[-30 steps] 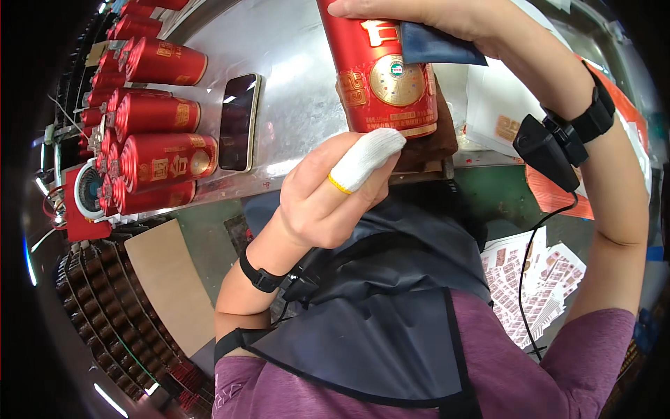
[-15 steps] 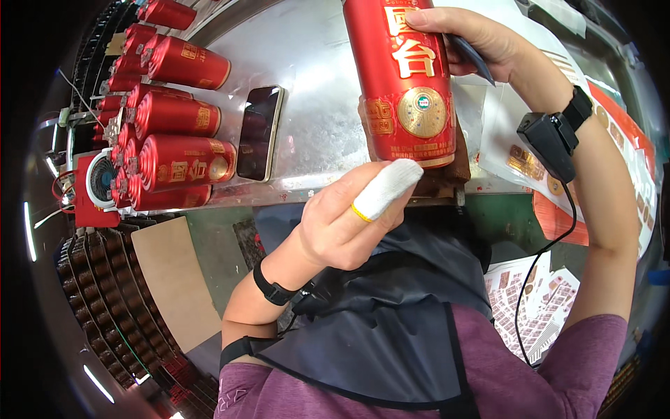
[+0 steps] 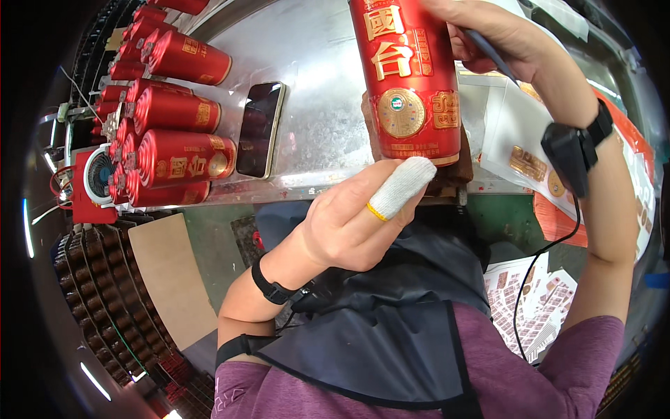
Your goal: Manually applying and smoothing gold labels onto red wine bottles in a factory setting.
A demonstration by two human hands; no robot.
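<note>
Left grip touches red bottle — right grip holds dark sheet.

Red bottle with gold lettering and gold disc, white finger cot with yellow rim

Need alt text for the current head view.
Two hands handle a red bottle with gold lettering at a metal table: the left hand, with a white finger cover, at its base, the right hand, also holding a dark blue flat piece, at its side. Leftward are a phone and more red bottles.
</note>
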